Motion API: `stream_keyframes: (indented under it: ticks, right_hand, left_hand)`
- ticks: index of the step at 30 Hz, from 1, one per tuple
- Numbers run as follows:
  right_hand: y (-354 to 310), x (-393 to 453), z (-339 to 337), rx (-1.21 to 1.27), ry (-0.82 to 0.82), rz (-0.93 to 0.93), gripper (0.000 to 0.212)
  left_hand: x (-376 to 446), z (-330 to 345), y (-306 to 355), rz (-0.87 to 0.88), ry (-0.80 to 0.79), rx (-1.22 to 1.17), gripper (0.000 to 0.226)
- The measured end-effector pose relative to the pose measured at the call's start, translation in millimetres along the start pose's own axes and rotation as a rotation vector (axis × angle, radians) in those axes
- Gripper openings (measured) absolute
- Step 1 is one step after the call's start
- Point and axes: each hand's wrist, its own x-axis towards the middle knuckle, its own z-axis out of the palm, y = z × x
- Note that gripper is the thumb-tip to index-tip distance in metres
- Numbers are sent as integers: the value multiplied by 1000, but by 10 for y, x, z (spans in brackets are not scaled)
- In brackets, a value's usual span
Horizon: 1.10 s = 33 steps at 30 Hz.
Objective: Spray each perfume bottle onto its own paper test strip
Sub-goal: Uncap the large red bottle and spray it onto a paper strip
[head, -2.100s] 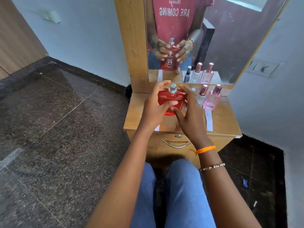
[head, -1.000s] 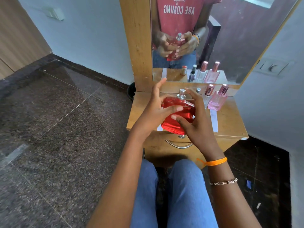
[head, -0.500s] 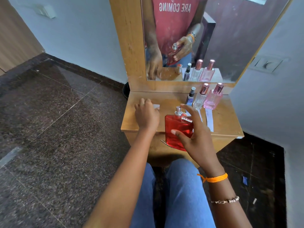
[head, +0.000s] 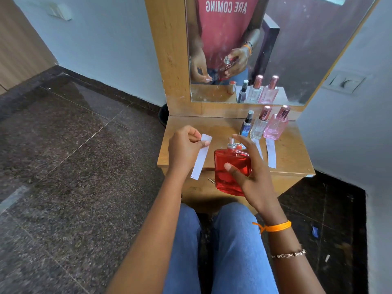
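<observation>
Right hand (head: 252, 177) gripped red perfume bottle (head: 231, 168) upright over front edge of desk (head: 292, 149), thumb across its face, forefinger near silver nozzle. Left hand (head: 184, 149) pinched white paper strip (head: 201, 159) by top end, just left of bottle. 3 smaller bottles (head: 264, 125) stood at back w/ 2 strips (head: 271, 152) in front

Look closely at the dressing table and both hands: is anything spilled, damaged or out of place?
Nothing stands out. The left hand pinches a paper test strip; the right hand holds the uncapped red perfume bottle. Three other bottles stand upright at the back of the dressing table.
</observation>
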Motion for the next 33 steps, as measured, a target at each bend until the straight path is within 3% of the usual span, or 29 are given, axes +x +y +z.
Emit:
stream_keyframes:
  ticks: [8,12,17,24,33]
  right_hand:
    - [52,-83,41,499,-4,114,54]
    - [39,-110,89,530,-21,159,54]
    - [-61,-147,90,302,36,93,52]
    - [-163,-180,49,-336,128,-101,57]
    - [-237,-157,21,-690,116,-196,61]
  left_hand:
    - [-150,-176,58,49,-113,-155,19]
    - [-230,-225,112,56,-135,-176,23]
    - [-324,-292,168,-14,-150,-228,30]
    - [-405,-383,264,-139,-313,-414,31]
    - [-510,-316,300,-130,-314,-464,33]
